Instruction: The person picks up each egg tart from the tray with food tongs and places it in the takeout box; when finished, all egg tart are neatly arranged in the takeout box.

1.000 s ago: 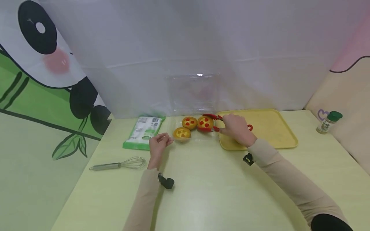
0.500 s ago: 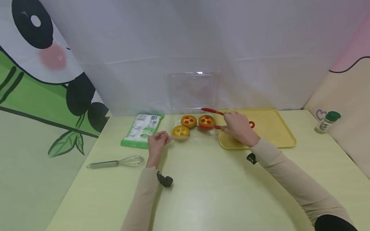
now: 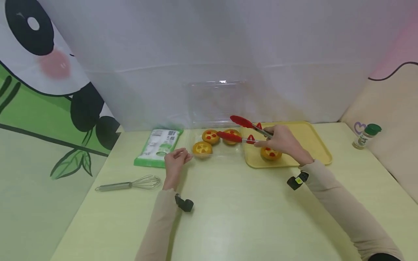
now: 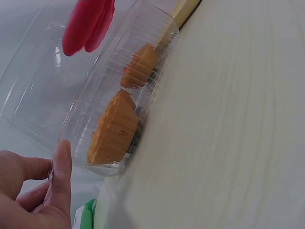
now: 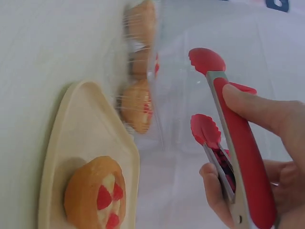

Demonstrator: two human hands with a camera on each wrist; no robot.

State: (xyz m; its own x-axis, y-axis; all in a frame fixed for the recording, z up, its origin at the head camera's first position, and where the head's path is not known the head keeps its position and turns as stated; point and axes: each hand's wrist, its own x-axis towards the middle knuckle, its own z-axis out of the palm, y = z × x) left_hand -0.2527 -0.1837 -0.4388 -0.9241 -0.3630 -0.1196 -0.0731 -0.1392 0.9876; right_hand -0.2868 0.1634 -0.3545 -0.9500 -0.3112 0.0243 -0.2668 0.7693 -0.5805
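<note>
My left hand [image 3: 176,161] pinches the near left corner of a clear hinged plastic box [image 4: 78,112], whose lid [image 3: 217,103] stands up at the back. Inside the box sit a plain-topped tart [image 3: 202,148], a red-topped tart [image 3: 210,136] and another red-topped tart [image 3: 230,141], partly behind the tongs. My right hand [image 3: 283,142] grips red-tipped metal tongs [image 5: 243,148]. The tongs' tips [image 5: 207,60] are spread apart above the box with nothing between them. Below that hand, one red-topped tart [image 5: 95,193] lies on a yellow tray [image 3: 307,145].
A white and green packet [image 3: 159,148] lies left of the box. Closer to me on the left is a wire whisk [image 3: 130,184]. A small green-capped shaker jar [image 3: 366,136] stands at the far right of the table [image 3: 225,217]. A white sheet [image 3: 147,90] hangs behind.
My right hand has lifted the tongs off the right-hand tart in the box and drawn them right, over the tray. The tray's tart has come into sight. My left hand keeps its hold.
</note>
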